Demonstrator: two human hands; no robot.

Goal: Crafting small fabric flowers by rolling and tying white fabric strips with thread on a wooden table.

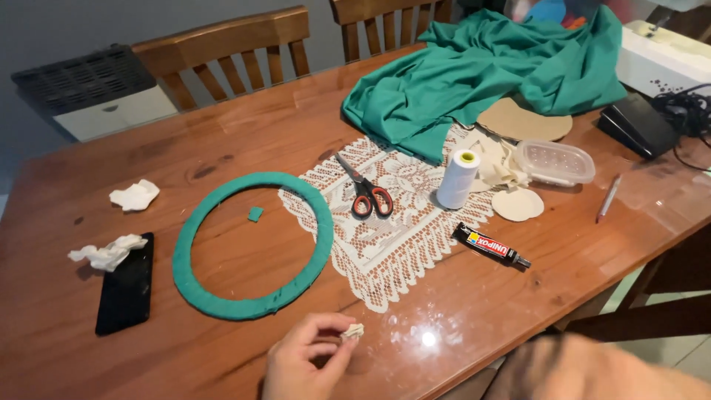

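Observation:
My left hand (307,359) is at the near edge of the table and pinches a small crumpled white scrap (353,331) between thumb and fingers. Just beyond it lies a ring wrapped in green fabric (194,229), flat on the wood, with a tiny green fabric piece (255,213) inside it. My right hand is out of sight; only a blurred skin-coloured shape (592,370) shows at the bottom right.
On a lace doily (385,244) lie red-handled scissors (364,190) and a white thread cone (457,178). Nearby are a black glue tube (490,245), plastic box (555,161), cardboard discs (518,203), pen (608,198), green cloth (481,67), black phone (126,285), paper wads (135,195), and a sewing machine (663,59).

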